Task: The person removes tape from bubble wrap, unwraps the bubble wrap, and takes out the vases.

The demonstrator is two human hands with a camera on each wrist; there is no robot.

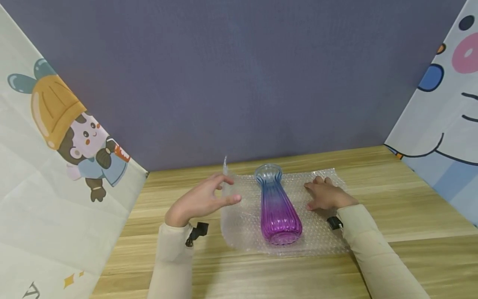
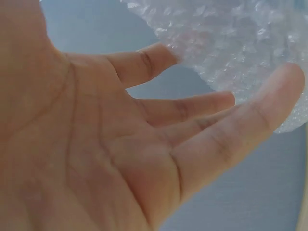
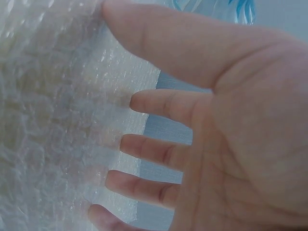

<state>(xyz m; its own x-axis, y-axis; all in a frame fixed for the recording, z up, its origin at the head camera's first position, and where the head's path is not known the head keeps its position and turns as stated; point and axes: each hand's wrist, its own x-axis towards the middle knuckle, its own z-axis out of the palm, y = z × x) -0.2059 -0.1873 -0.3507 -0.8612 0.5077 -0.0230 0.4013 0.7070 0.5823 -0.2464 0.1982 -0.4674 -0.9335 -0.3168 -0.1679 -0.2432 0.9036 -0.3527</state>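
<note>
A ribbed glass vase [image 1: 280,203], blue at the neck and purple at the base, lies on its side on a sheet of bubble wrap [image 1: 242,224]. Its mouth points to the back. At the sheet's left side my left hand [image 1: 203,199] has its fingers and thumb spread apart. In the left wrist view these fingers reach along the lifted edge of the bubble wrap [image 2: 231,38], palm bare. My right hand [image 1: 325,195] rests on the right part of the sheet, fingers extended. In the right wrist view its fingertips [image 3: 139,101] touch the bubble wrap.
Beneath the sheet is a wood-grain table [image 1: 179,265]. A dark grey-blue wall [image 1: 239,83] rises behind it. White side panels with cartoon prints stand at the left [image 1: 37,207] and right [image 1: 455,137]. A small black camera is strapped at each wrist.
</note>
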